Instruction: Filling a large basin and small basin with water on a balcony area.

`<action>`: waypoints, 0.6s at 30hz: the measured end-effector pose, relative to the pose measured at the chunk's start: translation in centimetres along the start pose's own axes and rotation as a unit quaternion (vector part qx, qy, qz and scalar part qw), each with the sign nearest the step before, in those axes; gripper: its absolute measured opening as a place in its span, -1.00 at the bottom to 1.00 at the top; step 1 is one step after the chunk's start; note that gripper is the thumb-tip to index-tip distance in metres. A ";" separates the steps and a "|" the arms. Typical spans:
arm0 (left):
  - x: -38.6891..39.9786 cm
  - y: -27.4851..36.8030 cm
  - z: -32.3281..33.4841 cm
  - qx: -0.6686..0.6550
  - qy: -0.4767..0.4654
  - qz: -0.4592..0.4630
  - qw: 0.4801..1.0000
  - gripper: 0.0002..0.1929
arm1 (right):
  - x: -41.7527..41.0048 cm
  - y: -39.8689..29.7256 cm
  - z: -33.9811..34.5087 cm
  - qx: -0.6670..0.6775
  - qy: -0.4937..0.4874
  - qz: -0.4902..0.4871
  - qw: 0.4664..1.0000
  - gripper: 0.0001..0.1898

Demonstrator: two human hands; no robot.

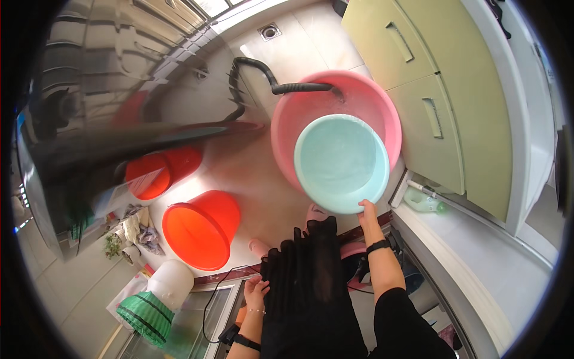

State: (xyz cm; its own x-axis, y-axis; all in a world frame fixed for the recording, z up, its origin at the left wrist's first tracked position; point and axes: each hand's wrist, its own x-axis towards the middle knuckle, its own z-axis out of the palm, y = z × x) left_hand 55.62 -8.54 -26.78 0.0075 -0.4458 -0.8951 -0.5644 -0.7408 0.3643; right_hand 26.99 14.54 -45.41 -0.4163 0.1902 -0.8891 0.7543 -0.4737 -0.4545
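My right hand [367, 211] grips the near rim of a pale blue plastic basin [336, 157]. The basin seems to hold clear water, and it overlaps the near side of a large pink plastic tub [287, 121]; whether it rests on the tub is hard to tell. A grey corrugated drain hose [302, 88] reaches over the tub's rim, its end above water there. My left hand [256, 288] hangs beside my black skirt with its fingers loosely bent and nothing visible in them.
Two red buckets, one nearer [202, 231] and one farther [163, 172], stand at left by a glossy dark appliance [112, 130]. Green-yellow cabinets [448, 112] line the right side. A floor drain [270, 32] lies ahead. A white container [170, 282] stands lower left.
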 end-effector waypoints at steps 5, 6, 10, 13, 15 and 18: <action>-0.3 0.6 1.8 0.002 -0.103 0.018 0.995 -0.72 | -5.8 -2.7 -1.6 -0.077 -0.022 -0.039 0.996 -0.68; 0.1 0.7 2.4 0.011 -0.151 0.034 0.988 -0.69 | -7.3 -3.2 -1.7 -0.084 -0.035 -0.066 0.994 -0.68; 0.4 3.2 6.6 -0.013 -0.232 0.055 0.971 -0.62 | -12.8 -3.3 -1.9 -0.098 -0.077 -0.089 0.988 -0.65; 0.7 5.2 7.9 -0.094 -0.242 0.069 0.963 -0.58 | -17.2 -1.9 -1.4 -0.151 -0.106 -0.124 0.975 -0.65; 1.5 5.4 6.3 -0.116 -0.214 0.150 0.958 -0.57 | -19.9 -0.9 -1.0 -0.173 -0.121 -0.125 0.969 -0.66; 0.5 4.9 1.2 -0.117 -0.155 0.227 0.954 -0.56 | -23.1 1.3 -0.5 -0.255 -0.163 -0.147 0.942 -0.69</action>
State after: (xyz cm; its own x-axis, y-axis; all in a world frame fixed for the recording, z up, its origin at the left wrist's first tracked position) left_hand 51.83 -11.84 -25.77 -0.4588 -0.6052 -0.6506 -0.2514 -0.6138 0.7483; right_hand 37.83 9.96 -25.50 -0.7163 -0.0637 -0.6949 0.6933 0.0478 -0.7191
